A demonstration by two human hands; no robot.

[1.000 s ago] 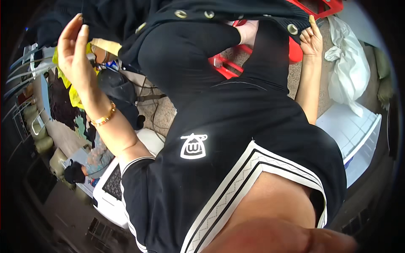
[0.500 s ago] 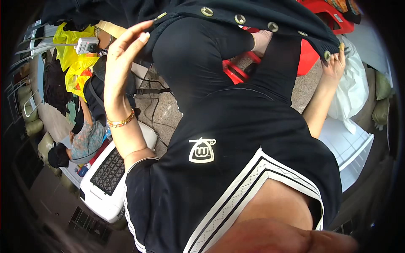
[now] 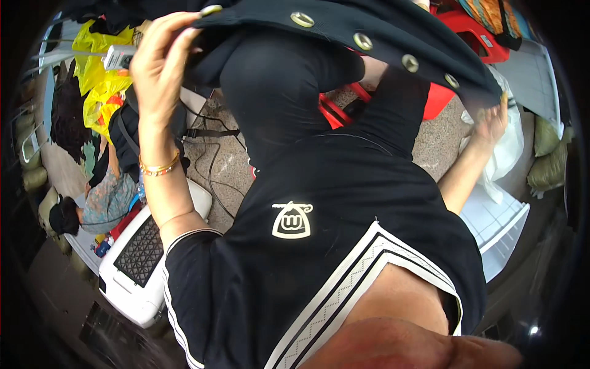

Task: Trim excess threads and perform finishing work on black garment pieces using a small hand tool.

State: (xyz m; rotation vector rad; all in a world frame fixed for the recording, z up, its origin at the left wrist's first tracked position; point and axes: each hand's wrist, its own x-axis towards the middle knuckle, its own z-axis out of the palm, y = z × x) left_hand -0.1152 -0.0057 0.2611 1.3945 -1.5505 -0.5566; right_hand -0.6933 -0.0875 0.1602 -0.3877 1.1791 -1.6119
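Note:
A dark cardigan (image 3: 264, 17) is stretched above my knees, its button band running from hand to hand with several large pale-rimmed buttons along it. My left hand (image 3: 161, 64) pinches one end of the band between fingertips and thumb. At the other end, my right hand (image 3: 491, 126) grips the edge; it is slightly blurred, but the fingers are closed on the cloth. The rest of the cardigan runs off past the upper edge of the picture.
To the left are yellow plastic bags (image 3: 92, 49), a white adapter (image 3: 118, 57), loose black cables (image 3: 212, 166), a white case with a dark mesh panel (image 3: 144, 258) and another person (image 3: 110, 197). A red stool (image 3: 473, 31), white bag (image 3: 507, 147) and pale crate (image 3: 498, 227) stand on the right.
My left hand has moved left and slightly up, and my right hand a little lower. The cardigan's band now slants more steeply down to the right. Both hands have kept their hold.

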